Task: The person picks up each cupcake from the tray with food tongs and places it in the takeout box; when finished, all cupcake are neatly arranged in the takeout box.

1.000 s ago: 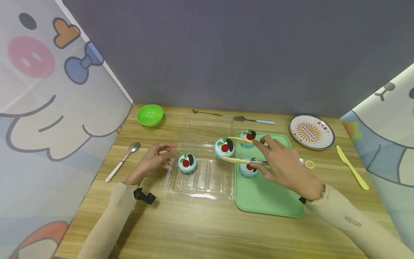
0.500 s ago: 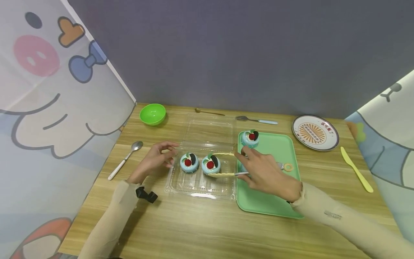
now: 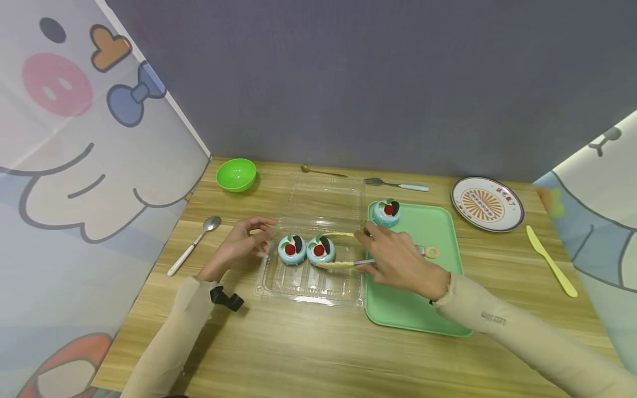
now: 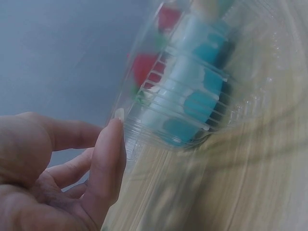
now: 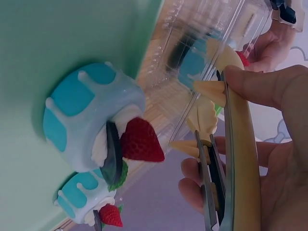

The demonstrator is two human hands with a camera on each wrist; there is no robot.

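I can see the clear box (image 3: 311, 286) lying open just beside the green tray (image 3: 413, 310). The left hand (image 3: 244, 241) has loosely bent fingers, one tip at the box's side, and the right hand (image 3: 400, 258) pinches the tongs (image 3: 339, 265) with fingers and thumb. The tongs' yellow tips sit around the held blue cake (image 3: 320, 254) in the box, beside a second blue cake (image 3: 291, 254).
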